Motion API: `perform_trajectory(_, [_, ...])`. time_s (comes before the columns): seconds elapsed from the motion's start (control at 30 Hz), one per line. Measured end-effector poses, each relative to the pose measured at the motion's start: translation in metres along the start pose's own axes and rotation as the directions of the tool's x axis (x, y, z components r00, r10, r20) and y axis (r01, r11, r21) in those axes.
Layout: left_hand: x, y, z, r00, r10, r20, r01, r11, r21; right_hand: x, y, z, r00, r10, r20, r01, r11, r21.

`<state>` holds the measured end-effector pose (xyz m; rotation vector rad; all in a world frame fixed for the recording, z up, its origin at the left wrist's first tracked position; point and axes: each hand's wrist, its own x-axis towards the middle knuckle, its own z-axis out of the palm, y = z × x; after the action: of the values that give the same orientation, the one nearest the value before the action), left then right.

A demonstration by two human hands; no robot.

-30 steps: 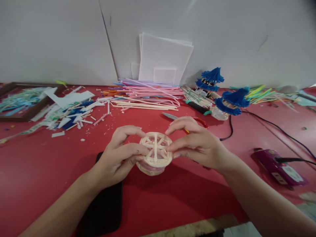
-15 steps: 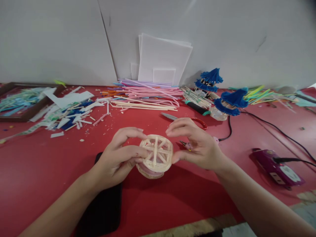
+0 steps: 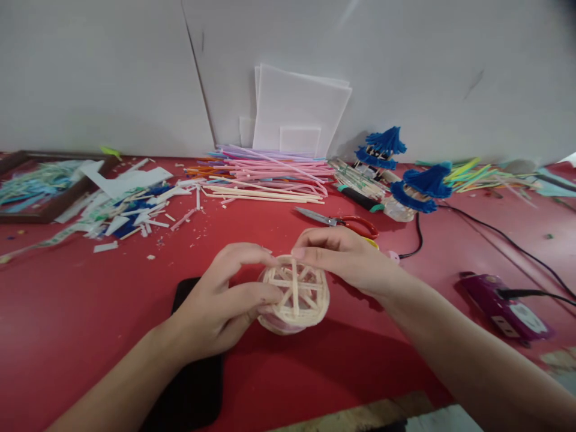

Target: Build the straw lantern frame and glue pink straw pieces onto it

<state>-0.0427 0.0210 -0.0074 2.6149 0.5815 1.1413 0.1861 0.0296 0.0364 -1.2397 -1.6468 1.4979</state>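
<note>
A small round craft piece [image 3: 295,294] with a cream lattice top, spoked like a wheel, is held above the red table in the head view. Its lower part looks clear with a pinkish tint. My left hand [image 3: 225,306] is closed on its left side, thumb on the lattice and index finger along the rim. At the far edge of the lattice, my right hand [image 3: 346,264] pinches the rim with thumb and fingertips. Beyond that hand lie red-handled scissors [image 3: 330,220], partly covered by it. A black phone-like slab [image 3: 193,384] lies under my left forearm.
Pink and cream pipe-cleaner-like sticks [image 3: 274,171] lie at the back. Two blue-roofed models [image 3: 423,186] stand right of them. A purple power box [image 3: 504,306] with a black cord sits at right. White and blue scraps [image 3: 135,210] and a brown frame [image 3: 54,201] are at left.
My right hand has moved from the right side of the craft piece to its far rim, closing its fingers there. The piece sits slightly lower and farther right in view.
</note>
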Motion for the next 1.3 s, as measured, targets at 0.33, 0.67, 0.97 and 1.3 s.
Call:
perform_trajectory(0.33, [0.0027, 0.0005, -0.0001, 1.0, 0.022, 0.002, -0.022, 1.0, 0.015, 0.0032, 0.0004, 0.0037, 1.0, -0.023, -0.001, 0.023, 0.999, -0.037])
perform_trajectory(0.67, [0.003, 0.0015, -0.0012, 0.999, 0.032, 0.015, -0.033, 0.999, 0.037, 0.0023, 0.0028, 0.0001, 0.997, -0.079, 0.019, 0.078, 0.996, 0.048])
perform_trajectory(0.97, [0.0026, 0.001, -0.0007, 0.998, 0.048, 0.026, -0.049, 0.999, 0.011, -0.0053, -0.0031, -0.0044, 0.946, -0.323, 0.007, 0.316, 0.921, -0.228])
perform_trajectory(1.3, [0.0019, -0.0005, 0.0007, 1.0, 0.027, -0.001, -0.027, 1.0, -0.011, -0.0063, -0.0026, -0.0022, 0.93, -0.366, 0.008, 0.353, 0.892, -0.283])
